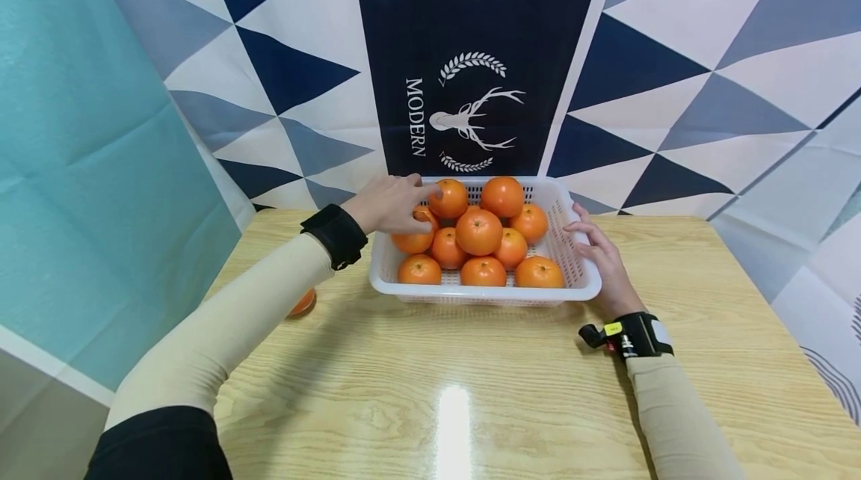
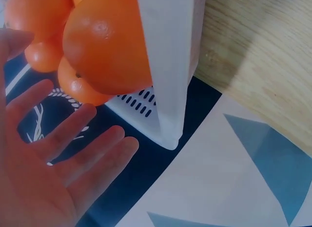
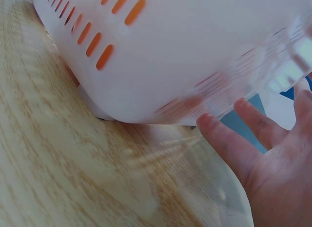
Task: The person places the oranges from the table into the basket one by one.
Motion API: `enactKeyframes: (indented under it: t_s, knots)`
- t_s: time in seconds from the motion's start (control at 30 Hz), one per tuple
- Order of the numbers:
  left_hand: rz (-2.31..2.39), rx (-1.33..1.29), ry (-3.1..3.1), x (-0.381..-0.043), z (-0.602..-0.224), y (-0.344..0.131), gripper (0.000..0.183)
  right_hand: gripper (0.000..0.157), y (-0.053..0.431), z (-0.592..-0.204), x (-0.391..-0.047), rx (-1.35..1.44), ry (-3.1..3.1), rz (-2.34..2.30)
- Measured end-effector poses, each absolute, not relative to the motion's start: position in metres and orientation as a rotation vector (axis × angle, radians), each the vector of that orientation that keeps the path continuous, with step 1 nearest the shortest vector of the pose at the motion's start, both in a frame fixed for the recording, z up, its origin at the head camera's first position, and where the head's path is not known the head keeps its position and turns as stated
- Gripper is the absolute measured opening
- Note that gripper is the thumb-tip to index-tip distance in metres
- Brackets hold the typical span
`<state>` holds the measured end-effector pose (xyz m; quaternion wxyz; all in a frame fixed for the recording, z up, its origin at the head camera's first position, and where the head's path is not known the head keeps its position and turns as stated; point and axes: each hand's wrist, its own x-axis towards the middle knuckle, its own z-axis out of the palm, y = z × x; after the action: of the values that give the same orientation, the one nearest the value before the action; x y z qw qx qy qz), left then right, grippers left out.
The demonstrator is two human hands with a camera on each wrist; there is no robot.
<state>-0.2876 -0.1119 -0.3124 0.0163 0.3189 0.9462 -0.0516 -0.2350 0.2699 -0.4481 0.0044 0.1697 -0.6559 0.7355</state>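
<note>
A white perforated plastic basket (image 1: 484,293) stands on the table, heaped with several oranges (image 1: 479,232). My left hand (image 1: 389,203) reaches over its left rim, thumb and fingers spread beside the back-left orange (image 1: 452,197). In the left wrist view the fingers (image 2: 92,158) are straight and separated, near the fruit, with nothing gripped. At the basket's right side is my right hand (image 1: 603,267), fingertips at the rim. The right wrist view shows its fingers (image 3: 229,144) extended along the basket's outer wall.
Another orange (image 1: 304,303) lies on the wooden table (image 1: 377,390) left of the basket, partly hidden by the left forearm. Behind the basket hangs a patterned cloth (image 1: 471,39), with a teal cloth (image 1: 87,151) on the left.
</note>
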Motion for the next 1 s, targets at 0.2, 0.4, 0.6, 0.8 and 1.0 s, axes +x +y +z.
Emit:
enactKeyframes:
  t_s: [0.2, 0.4, 0.6, 0.8, 1.0]
  knots:
    - [-0.159, 0.992, 2.949, -0.285, -0.316, -0.117, 0.066, 0.031, 0.271, -0.448, -0.234, 0.532, -2.056, 2.306]
    - [-0.080, 0.946, 2.964, -0.283, -0.319, -0.127, 0.070, 0.033, 0.271, -0.447, -0.234, 0.519, -2.064, 2.307]
    - [-0.025, 0.876, 2.979, -0.278, -0.320, -0.141, 0.070, 0.033, 0.271, -0.448, -0.234, 0.514, -2.087, 2.287]
    - [-0.043, 0.796, 3.012, -0.273, -0.324, -0.161, 0.067, 0.033, 0.272, -0.449, -0.235, 0.525, -2.105, 2.272]
    - [-0.019, 0.716, 3.023, -0.266, -0.324, -0.182, 0.068, 0.032, 0.272, -0.449, -0.236, 0.523, -2.104, 2.271]
